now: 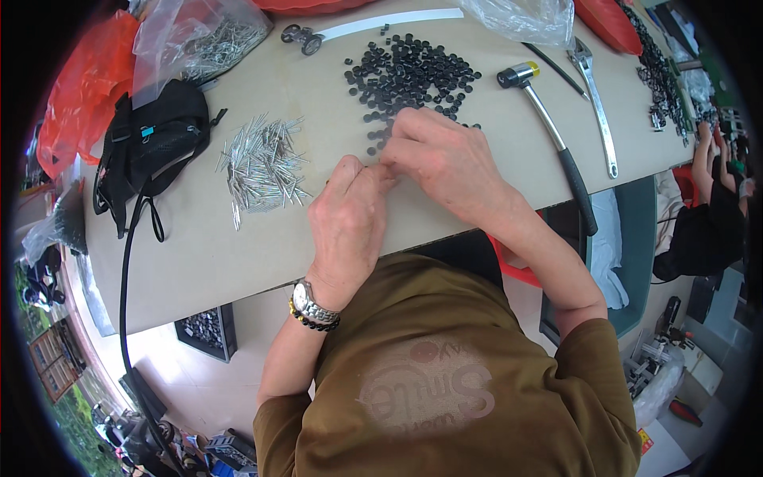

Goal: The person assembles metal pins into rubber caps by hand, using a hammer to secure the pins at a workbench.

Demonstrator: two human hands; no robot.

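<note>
My left hand [350,211] and my right hand [441,159] meet over the near part of the table, fingertips pinched together. Whatever sits between the fingers is too small and too covered to make out. Just beyond them spreads a heap of small round black caps [413,71], some partly hidden behind my right hand. To the left of my left hand lies a loose pile of thin silvery metal pins [262,163]. A watch and a beaded bracelet circle my left wrist.
A mallet [548,119] with a black-and-yellow head and an adjustable wrench [594,103] lie at right. A black pouch [163,135] with a cable, a red bag [91,87] and a clear bag of metal parts [214,48] occupy the left. Another person [703,207] is at far right.
</note>
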